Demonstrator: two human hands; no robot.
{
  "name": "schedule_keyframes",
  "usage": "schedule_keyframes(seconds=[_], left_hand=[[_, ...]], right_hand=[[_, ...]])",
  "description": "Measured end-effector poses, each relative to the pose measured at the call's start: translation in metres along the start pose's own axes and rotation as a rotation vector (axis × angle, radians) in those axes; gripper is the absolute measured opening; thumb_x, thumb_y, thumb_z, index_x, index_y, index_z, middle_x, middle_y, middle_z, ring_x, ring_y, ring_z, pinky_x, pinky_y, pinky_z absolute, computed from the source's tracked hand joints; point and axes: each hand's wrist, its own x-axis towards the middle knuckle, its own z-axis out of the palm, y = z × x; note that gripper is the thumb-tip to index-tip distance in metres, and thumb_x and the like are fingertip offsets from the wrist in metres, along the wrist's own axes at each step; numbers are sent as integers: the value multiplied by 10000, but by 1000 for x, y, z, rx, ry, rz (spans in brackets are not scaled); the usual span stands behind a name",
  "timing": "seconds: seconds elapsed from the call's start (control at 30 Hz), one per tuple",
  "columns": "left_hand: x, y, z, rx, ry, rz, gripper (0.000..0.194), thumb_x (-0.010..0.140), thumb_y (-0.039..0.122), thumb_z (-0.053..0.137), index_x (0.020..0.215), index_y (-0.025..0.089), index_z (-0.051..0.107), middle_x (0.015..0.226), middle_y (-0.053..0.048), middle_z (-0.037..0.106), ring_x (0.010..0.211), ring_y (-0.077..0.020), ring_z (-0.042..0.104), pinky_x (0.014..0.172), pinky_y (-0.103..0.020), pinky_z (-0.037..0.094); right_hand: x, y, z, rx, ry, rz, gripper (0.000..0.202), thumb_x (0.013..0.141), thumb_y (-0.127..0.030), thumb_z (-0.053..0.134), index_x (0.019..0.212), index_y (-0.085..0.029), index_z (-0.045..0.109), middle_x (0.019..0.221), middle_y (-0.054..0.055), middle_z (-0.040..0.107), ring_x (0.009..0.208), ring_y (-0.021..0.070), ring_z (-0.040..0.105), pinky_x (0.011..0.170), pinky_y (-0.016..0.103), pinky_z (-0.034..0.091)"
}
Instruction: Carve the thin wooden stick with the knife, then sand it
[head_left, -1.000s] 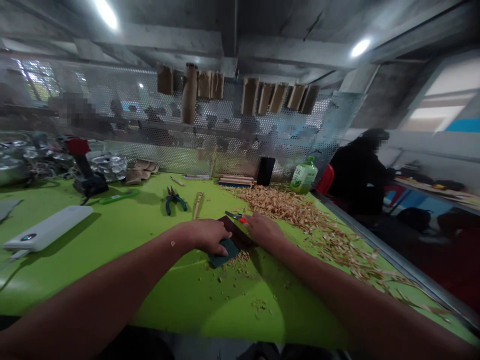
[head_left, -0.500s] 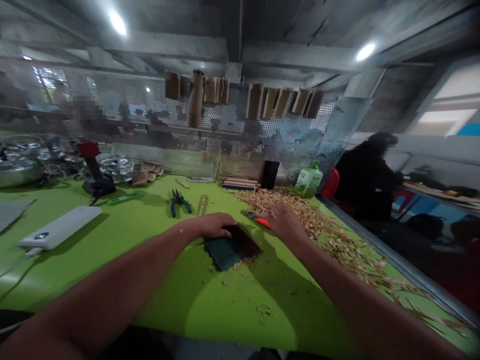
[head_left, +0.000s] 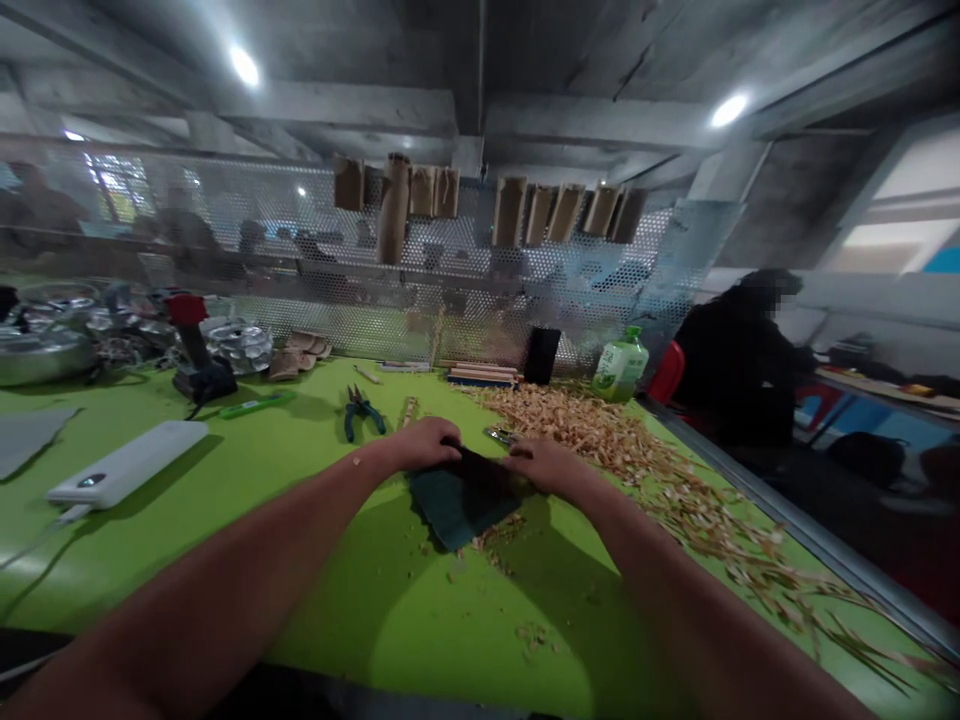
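Observation:
A dark, roughly square, cloth-like sheet (head_left: 463,503) lies on the green table before me, wood crumbs by its near edge. My left hand (head_left: 429,443) is closed on its far left edge, thumb and fingers pinching it. At the far right edge, my right hand (head_left: 541,465) has its fingers bent over the sheet, gripping it. Just behind that hand, the metal tip of a knife (head_left: 498,434) shows; the rest is hidden. Teal-handled pliers (head_left: 364,410) lie to the left, near a short bamboo strip (head_left: 409,411).
Wood shavings (head_left: 600,425) spread along the right side. A green bottle (head_left: 621,365) and a black upright block (head_left: 541,355) stand at the back by the perforated screen. On the left are a white power bank (head_left: 129,465) and a cordless drill (head_left: 196,345). A person (head_left: 739,350) sits at the right.
My right hand has come away from the red-handled knife and moved left and nearer, onto the sheet's far right edge. My left hand has tightened on the sheet.

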Motion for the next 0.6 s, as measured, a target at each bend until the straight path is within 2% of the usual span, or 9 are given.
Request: schedule_keyframes(seconds=[0.1, 0.17, 0.23, 0.27, 0.37, 0.43, 0.5, 0.53, 0.6], left_hand=[[-2, -6, -10, -66, 106, -82, 169, 762, 293, 593, 801, 159, 687, 811, -51, 682, 799, -200, 595, 740, -281, 433], [-3, -11, -15, -128, 186, -150, 184, 750, 321, 599, 762, 157, 682, 743, -46, 669, 731, -195, 591, 681, -277, 425], [-4, -16, -18, -199, 294, -228, 228, 759, 359, 585, 774, 151, 678, 720, -45, 657, 693, -191, 584, 635, -272, 412], [-4, -18, -19, -237, 351, -267, 249, 765, 374, 577, 786, 146, 675, 719, -46, 653, 685, -188, 582, 621, -270, 405], [-3, -21, -17, -369, 474, -367, 272, 762, 394, 584, 777, 135, 666, 683, -39, 633, 635, -171, 567, 577, -257, 389], [-2, -23, -16, -470, 511, -411, 264, 744, 392, 615, 747, 132, 662, 645, -31, 619, 586, -153, 551, 546, -247, 383], [-1, -23, -16, -568, 548, -439, 250, 731, 381, 644, 732, 132, 658, 626, -21, 610, 554, -133, 531, 525, -233, 382], [-1, -24, -16, -615, 571, -448, 242, 734, 374, 648, 739, 132, 655, 619, -14, 604, 539, -121, 515, 514, -224, 380], [0, -25, -18, -706, 626, -464, 223, 764, 355, 630, 783, 134, 651, 602, 2, 585, 490, -93, 466, 479, -205, 365]], right_hand=[[-3, -2, 3, 8, 6, 44, 449, 953, -475, 361, 976, -186, 704, 946, 97, 723, 842, 196, 651, 730, 276, 454], [-5, -6, 4, 14, 14, 64, 486, 968, -473, 306, 1040, -176, 683, 1007, 121, 709, 909, 213, 648, 782, 302, 453], [-8, -11, 8, 24, 15, 73, 520, 903, -568, 413, 1144, -171, 648, 1111, 141, 681, 1003, 256, 628, 836, 340, 448], [-9, -14, 11, 31, 13, 75, 600, 830, -620, 509, 1215, -172, 613, 1179, 151, 653, 1056, 284, 609, 860, 361, 443], [-13, -23, 22, 72, 12, 92, 818, 671, -605, 693, 1349, -186, 510, 1250, 160, 616, 1112, 327, 581, 878, 394, 439], [-12, -28, 27, 125, 12, 100, 836, 657, -509, 738, 1382, -185, 475, 1168, 140, 660, 1050, 296, 614, 841, 359, 452], [-9, -29, 28, 197, 2, 119, 785, 657, -391, 755, 1364, -166, 498, 1011, 101, 711, 896, 243, 655, 748, 309, 465], [-7, -28, 28, 237, -7, 133, 709, 654, -337, 755, 1310, -157, 554, 919, 76, 722, 808, 220, 658, 692, 290, 462], [-3, -23, 25, 326, -29, 160, 441, 656, -266, 739, 1082, -161, 695, 742, 20, 705, 661, 178, 632, 593, 261, 436]])
